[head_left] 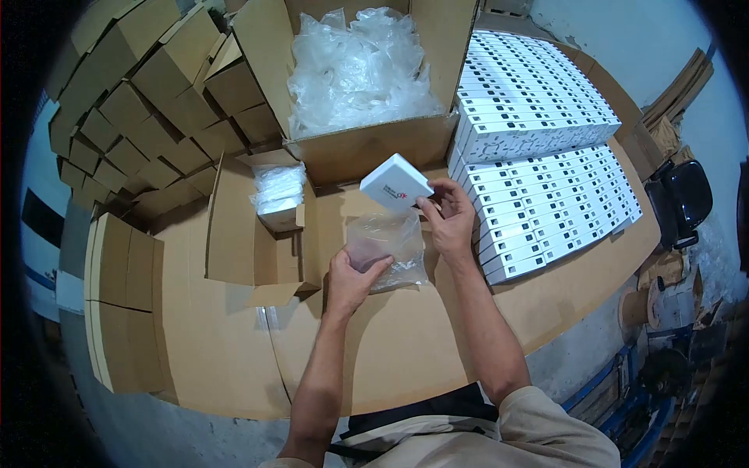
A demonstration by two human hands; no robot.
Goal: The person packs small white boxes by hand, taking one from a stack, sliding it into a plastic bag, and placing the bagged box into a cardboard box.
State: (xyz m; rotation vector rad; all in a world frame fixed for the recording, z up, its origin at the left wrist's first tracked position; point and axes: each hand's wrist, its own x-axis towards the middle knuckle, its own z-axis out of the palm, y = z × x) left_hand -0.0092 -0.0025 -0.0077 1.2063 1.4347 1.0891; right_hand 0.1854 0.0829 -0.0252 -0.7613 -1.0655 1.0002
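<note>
My right hand pinches the lower right corner of a small white box with dark and red print on its face. The box is tilted and held over the table. Below it, my left hand grips a clear plastic bag, thumb lying across the film. The bag's upper edge sits just under the white box. Left of my left hand stands an open cardboard carton with several plastic-wrapped packs at its back end.
A large carton full of clear plastic bags stands at the back. Rows of white boxes are stacked on the right. Folded cardboard boxes pile up at the back left, and more cartons line the left edge of the cardboard-covered table.
</note>
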